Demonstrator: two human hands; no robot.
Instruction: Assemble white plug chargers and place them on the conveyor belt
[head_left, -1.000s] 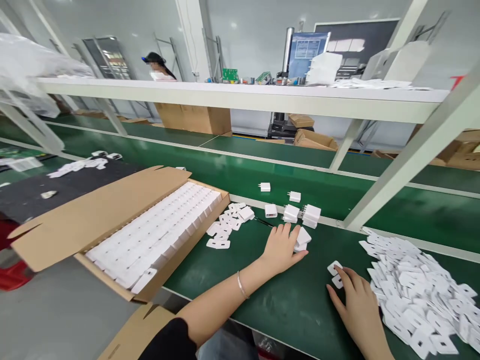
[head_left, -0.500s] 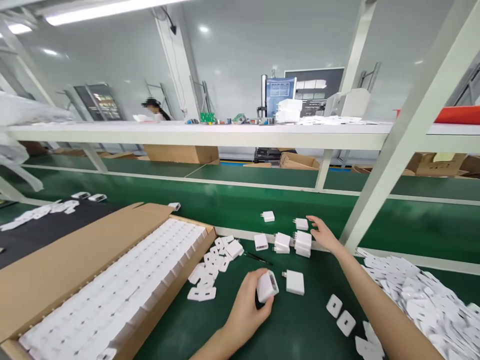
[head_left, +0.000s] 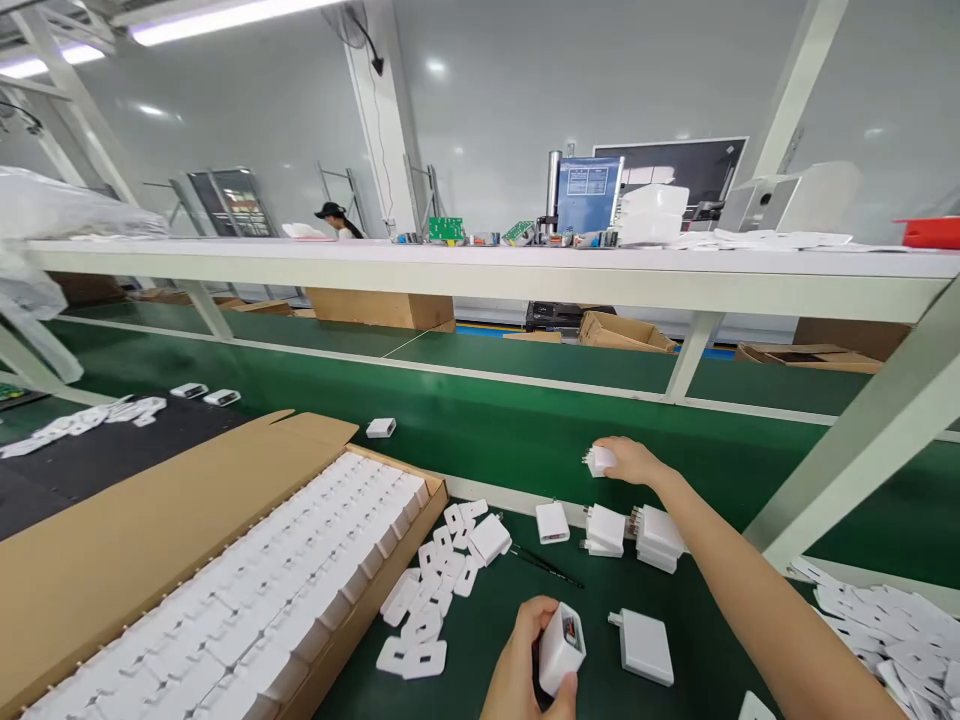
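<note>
My left hand [head_left: 534, 668] grips a white charger [head_left: 562, 650] upright near the bottom of the view, its open end showing dark and metallic parts inside. My right hand [head_left: 628, 462] stretches forward over the green belt, its fingers closed on another white charger [head_left: 601, 461] with prongs pointing left. Between the hands, a white charger [head_left: 552, 522], a charger pair [head_left: 604, 530] and a small stack of chargers [head_left: 660, 540] stand along the table's back edge. A single charger [head_left: 645, 647] lies right of my left hand. Black tweezers [head_left: 547, 568] lie nearby.
A cardboard box [head_left: 390, 575] packed with white pieces fills the left. Beside it lie scattered white plates [head_left: 424, 625]; a larger heap of plates [head_left: 892, 630] is at right. A slanted post [head_left: 862, 420] and a shelf [head_left: 480, 270] frame the belt. One charger [head_left: 381, 428] sits on the belt.
My right hand has gone from open beside a charger to closed on one. My left hand still holds its charger, now lower in view. The whole view has shifted.
</note>
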